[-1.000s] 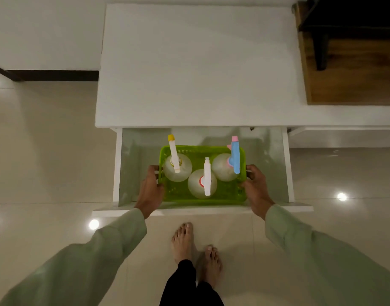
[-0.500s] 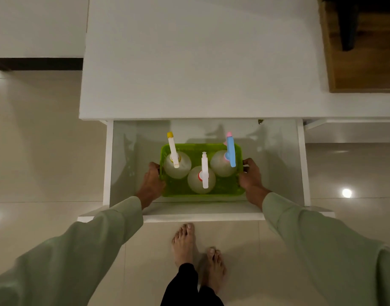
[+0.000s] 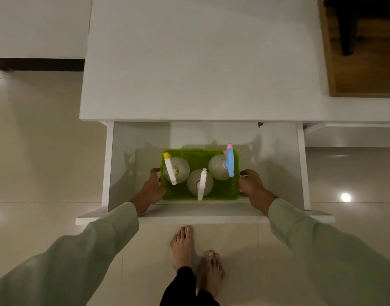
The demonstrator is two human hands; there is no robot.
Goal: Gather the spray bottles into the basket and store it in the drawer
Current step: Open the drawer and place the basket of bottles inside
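Observation:
A green basket (image 3: 232, 191) sits low inside the open white drawer (image 3: 134, 155), near its front. Three clear spray bottles stand upright in it: one with a yellow-tipped white nozzle (image 3: 178, 170) at the left, one with a white nozzle (image 3: 199, 184) in the middle front, one with a blue and pink nozzle (image 3: 218, 166) at the right. My left hand (image 3: 151, 188) grips the basket's left side. My right hand (image 3: 252, 186) grips its right side.
The drawer hangs out under a white cabinet top (image 3: 200, 62). A wooden surface with a dark object (image 3: 364, 51) lies at the far right. My bare feet (image 3: 196, 255) stand on the glossy tiled floor just before the drawer front (image 3: 200, 214).
The basket has gone lower into the drawer with both hands still on its sides. The camera has moved closer and tilted further over the drawer.

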